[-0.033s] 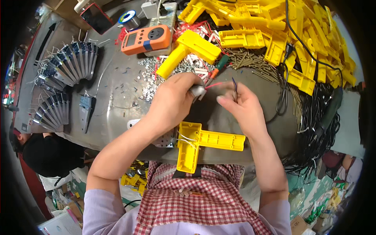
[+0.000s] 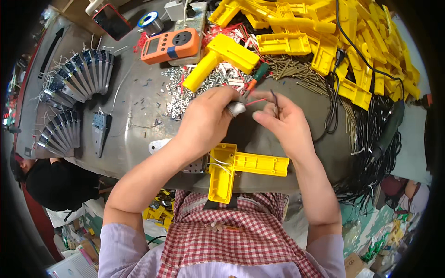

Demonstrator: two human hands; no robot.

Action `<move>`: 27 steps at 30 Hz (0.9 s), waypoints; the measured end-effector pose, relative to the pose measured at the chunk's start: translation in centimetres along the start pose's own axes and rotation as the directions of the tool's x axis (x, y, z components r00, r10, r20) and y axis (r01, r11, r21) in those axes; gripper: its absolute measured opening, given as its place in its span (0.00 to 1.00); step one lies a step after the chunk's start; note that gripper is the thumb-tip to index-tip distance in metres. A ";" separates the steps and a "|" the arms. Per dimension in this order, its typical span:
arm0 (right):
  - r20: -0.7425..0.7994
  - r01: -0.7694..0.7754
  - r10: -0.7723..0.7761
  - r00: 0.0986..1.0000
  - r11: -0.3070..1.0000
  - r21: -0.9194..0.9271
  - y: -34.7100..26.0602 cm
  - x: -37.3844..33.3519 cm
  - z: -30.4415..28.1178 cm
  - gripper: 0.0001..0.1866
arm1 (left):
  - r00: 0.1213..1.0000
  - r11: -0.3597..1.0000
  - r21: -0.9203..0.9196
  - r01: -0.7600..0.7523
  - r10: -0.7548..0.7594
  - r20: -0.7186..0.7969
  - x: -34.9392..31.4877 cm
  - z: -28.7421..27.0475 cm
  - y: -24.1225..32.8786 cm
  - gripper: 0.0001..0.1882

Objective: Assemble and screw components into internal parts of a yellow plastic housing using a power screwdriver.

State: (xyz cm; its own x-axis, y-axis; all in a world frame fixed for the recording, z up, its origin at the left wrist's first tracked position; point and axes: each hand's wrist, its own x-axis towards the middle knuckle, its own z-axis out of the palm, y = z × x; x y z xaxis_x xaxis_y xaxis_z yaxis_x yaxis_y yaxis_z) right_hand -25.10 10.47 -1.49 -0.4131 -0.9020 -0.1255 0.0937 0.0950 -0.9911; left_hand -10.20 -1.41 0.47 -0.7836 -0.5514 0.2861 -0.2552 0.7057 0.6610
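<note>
Above bench point(image 2: 336, 155), left hand point(image 2: 208, 113) grips rounded silvery piece point(image 2: 237, 109)

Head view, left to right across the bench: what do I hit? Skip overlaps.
Lower fan of tapered pieces → lone tapered piece → blue-rimmed spool → left hand → right hand → black cable tangle

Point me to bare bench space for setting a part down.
Bare bench shows between the right forearm and the black cables, and between the left forearm and the lone perforated piece. Crowded: upper right, with heaped yellow housings beside long screws.
</note>
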 end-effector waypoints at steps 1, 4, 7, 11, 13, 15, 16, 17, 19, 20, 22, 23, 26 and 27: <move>0.026 -0.021 0.024 0.999 0.994 -0.107 -0.6 0.4 0.2 0.07 | 1.000 1.000 -0.012 0.007 -0.006 0.023 -0.2 0.3 0.1 0.05; -0.028 0.061 -0.061 0.998 0.998 -0.005 -0.3 0.5 0.4 0.08 | 0.983 0.949 -0.256 0.184 -0.179 0.045 -0.5 0.4 1.0 0.04; -0.071 0.102 -0.105 0.992 0.994 -0.047 0.4 0.3 0.2 0.10 | 0.971 0.832 -0.511 0.215 -0.236 0.023 -0.5 1.0 -0.6 0.04; 0.005 0.083 -0.088 0.996 0.915 -0.395 -0.3 0.5 0.9 0.11 | 0.980 0.903 -0.382 0.198 -0.184 0.071 -0.8 1.1 -1.0 0.04; 0.007 0.084 -0.087 0.996 0.934 -0.348 -0.5 0.5 0.8 0.11 | 0.975 0.878 -0.423 0.224 -0.199 0.103 -1.0 0.7 -1.2 0.05; 0.013 0.082 -0.082 0.997 0.950 -0.301 -0.6 0.4 0.6 0.11 | 0.926 0.654 -0.656 0.377 -0.244 0.289 -1.1 -0.6 -1.8 0.09; 0.013 0.095 -0.097 0.995 0.927 -0.364 -0.7 0.2 0.3 0.10 | 0.925 0.650 -0.658 0.380 -0.251 0.286 -1.2 -0.5 -1.9 0.09; 0.015 0.107 -0.111 0.994 0.899 -0.424 -0.7 0.2 0.2 0.09 | 0.959 0.618 -0.739 0.269 -0.098 0.267 -1.3 -0.3 -2.1 0.14; 0.015 0.074 -0.076 0.997 0.882 -0.466 -1.5 -0.2 0.7 0.09 | 0.951 0.575 -0.788 0.219 0.055 0.305 -2.0 -1.1 -2.0 0.32; 0.005 0.051 -0.057 0.998 0.860 -0.508 -2.0 -0.4 0.9 0.08 | 0.969 0.486 -0.855 0.183 0.059 0.241 -1.9 -1.0 -2.1 0.30; 0.062 0.153 -0.141 0.988 0.858 -0.489 -2.2 -0.6 1.7 0.07 | 0.968 0.930 -0.366 -0.039 0.126 0.217 -1.5 -1.9 -1.7 0.20; 0.041 0.188 -0.193 0.980 0.855 -0.483 -2.1 -0.8 2.0 0.07 | 0.986 0.972 -0.192 -0.135 0.152 0.075 -1.6 -1.6 -1.1 0.11; -0.023 0.157 -0.197 0.980 0.843 -0.514 -2.0 -1.5 2.7 0.06 | 0.995 0.994 -0.063 -0.086 0.083 -0.050 -2.7 -1.5 -2.5 0.09; 0.151 0.298 -0.261 0.954 0.740 -0.603 -1.8 -2.2 2.8 0.05 | 0.991 0.993 -0.072 0.098 -0.104 -0.082 -3.2 -1.3 -2.5 0.09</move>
State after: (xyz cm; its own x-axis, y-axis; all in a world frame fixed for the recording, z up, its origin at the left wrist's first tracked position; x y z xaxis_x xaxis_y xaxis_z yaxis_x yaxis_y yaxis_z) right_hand -21.78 11.10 0.71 -0.2820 -0.9483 0.1458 -0.5998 0.0556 -0.7982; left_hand -6.34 -1.96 -1.18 -0.7035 -0.6566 0.2720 -0.2896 0.6143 0.7340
